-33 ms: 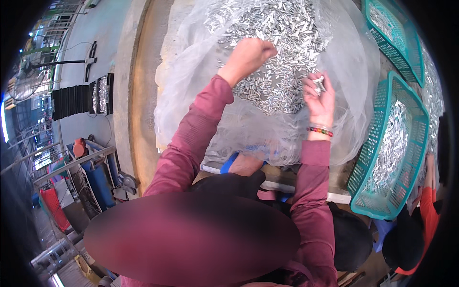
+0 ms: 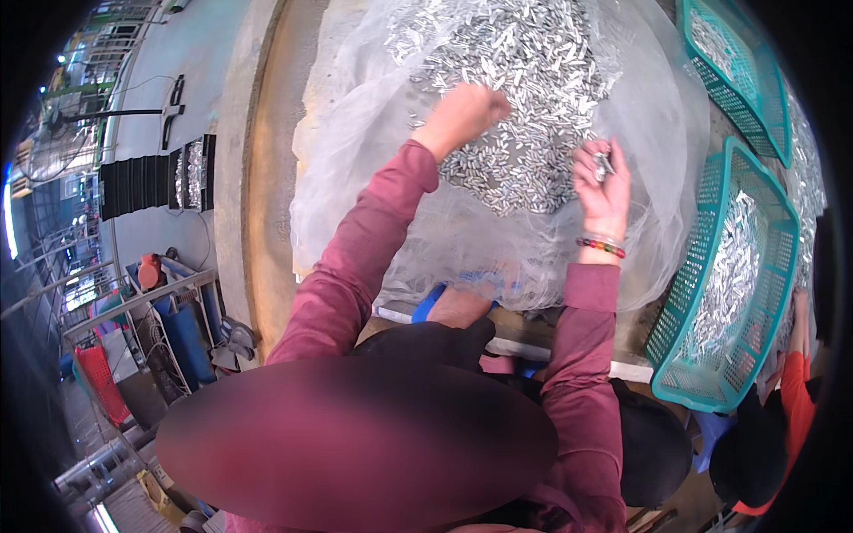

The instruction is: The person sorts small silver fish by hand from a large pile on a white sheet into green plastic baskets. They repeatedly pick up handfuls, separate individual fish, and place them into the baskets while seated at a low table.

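A heap of small silvery metal pieces [image 2: 520, 53] lies spread on a sheet of white netting [image 2: 346, 160], whose folds bunch up around it. Over the heap's left side is my left hand [image 2: 464, 117], palm down, its fingers drawn together and slightly blurred; whatever they hold, if anything, is hidden. My right hand [image 2: 604, 191], with a beaded bracelet at the wrist, is turned palm up at the heap's right edge. Its fingers curl round a few silvery metal pieces [image 2: 603, 166].
On the right stand two green plastic baskets [image 2: 662, 355] [image 2: 777, 147] holding similar pieces. A co-worker's orange sleeve [image 2: 793, 391] shows at the far right. A raised ledge [image 2: 271, 178] runs along the left. Beyond it are a black ribbed tray [image 2: 133, 188] and a cart [image 2: 178, 311].
My left hand has dropped slightly toward me, its fingers still together. My right hand has shifted a little to the right, its fingers curled closer round the metal pieces.
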{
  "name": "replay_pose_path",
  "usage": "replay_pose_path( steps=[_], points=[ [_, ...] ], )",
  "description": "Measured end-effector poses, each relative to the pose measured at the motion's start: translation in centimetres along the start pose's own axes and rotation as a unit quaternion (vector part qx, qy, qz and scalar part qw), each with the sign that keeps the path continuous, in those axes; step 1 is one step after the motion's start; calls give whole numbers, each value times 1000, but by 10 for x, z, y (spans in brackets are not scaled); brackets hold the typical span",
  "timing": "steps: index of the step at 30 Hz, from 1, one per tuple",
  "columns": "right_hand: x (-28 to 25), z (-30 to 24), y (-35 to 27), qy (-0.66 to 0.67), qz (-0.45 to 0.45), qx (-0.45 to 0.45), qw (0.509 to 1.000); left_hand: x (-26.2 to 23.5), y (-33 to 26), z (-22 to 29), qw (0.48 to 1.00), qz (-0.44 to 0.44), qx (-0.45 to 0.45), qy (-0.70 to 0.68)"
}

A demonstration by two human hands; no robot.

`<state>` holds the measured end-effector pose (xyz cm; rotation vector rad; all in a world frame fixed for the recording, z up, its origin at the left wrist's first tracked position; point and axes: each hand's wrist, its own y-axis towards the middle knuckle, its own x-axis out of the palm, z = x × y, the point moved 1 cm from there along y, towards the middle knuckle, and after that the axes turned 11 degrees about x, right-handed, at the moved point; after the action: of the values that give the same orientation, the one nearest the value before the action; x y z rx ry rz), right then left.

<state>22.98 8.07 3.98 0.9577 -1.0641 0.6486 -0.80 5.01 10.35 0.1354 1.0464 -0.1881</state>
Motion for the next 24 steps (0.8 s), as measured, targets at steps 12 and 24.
replay_pose_path(
  steps=[12, 24],
  points=[
    [39, 23, 22, -33, 403, -180, 897, 61, -58, -58, 990, 106, 70, 66],
    [10, -11, 10, -302, 488, -202, 793, 80, -45, -36, 987, -39, -52, 145]
  ],
)
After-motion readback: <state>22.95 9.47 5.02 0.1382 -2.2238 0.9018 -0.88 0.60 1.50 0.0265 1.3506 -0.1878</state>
